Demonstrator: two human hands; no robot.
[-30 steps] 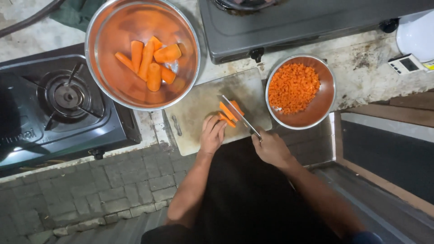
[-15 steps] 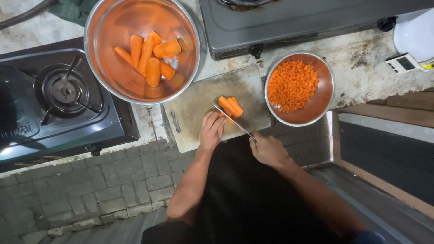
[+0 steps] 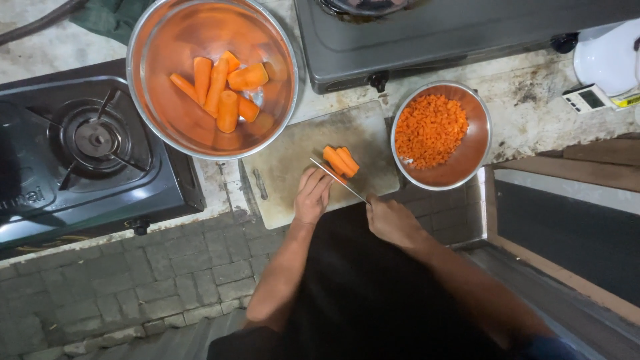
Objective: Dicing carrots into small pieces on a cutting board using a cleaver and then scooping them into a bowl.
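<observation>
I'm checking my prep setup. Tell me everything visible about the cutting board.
The cutting board is a pale, worn, stained rectangle with rounded corners and a slot handle at its left end. It lies flat on the counter between the large steel bowl and the small bowl of diced carrot. Carrot sticks lie on it; the left hand rests on it, beside the knife.

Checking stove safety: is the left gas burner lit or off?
Off: the left burner shows no flame, only bare dark metal.

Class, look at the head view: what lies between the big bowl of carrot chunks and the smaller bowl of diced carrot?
In the head view, the cutting board lies between the big bowl and the smaller bowl, with carrot sticks on it under the knife.
</observation>
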